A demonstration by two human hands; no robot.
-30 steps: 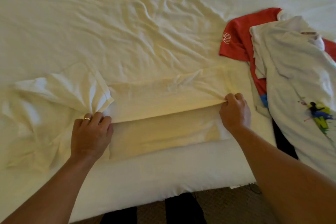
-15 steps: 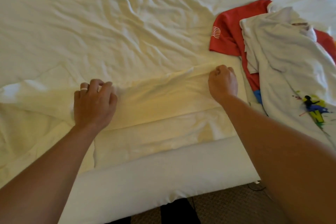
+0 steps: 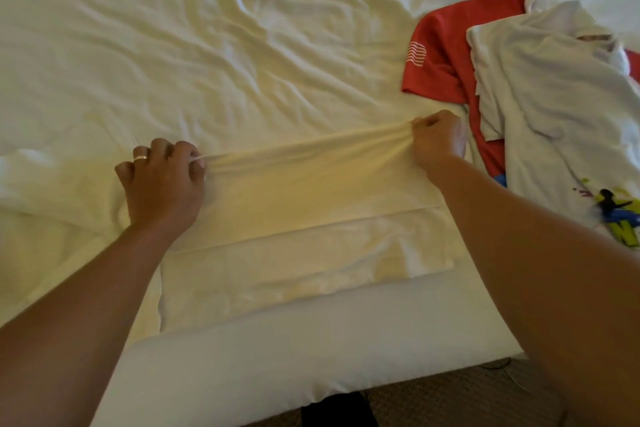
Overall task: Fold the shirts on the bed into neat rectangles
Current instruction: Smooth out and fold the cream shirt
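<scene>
**On the bed: both hands pull a fold taut in the cream shirt**

At the near edge of the bed (image 3: 242,367), a cream shirt (image 3: 304,253) lies spread across the rumpled sheet (image 3: 214,45), its lower part flat and squared off toward the mattress edge. The left hand (image 3: 162,180), a ring (image 3: 140,158) on one finger, has its fingers curled round the cloth at the left end of a raised fold. The right hand (image 3: 438,139) pinches the same fold at its right end, fingers bunched tight over gathered fabric. Between the two hands the cloth is drawn into a straight, taut band lifted slightly off the layer beneath, with thin creases fanning out from each grip. To the left of the left hand, more of the cream fabric lies loose and wrinkled.

Just beside the right hand, a red shirt (image 3: 440,55) with a white striped mark on its sleeve lies crumpled. A white shirt (image 3: 547,107) with a bright printed graphic rests on top of it, covering much of the red one. Brown carpet (image 3: 450,399) shows below the mattress edge.
</scene>
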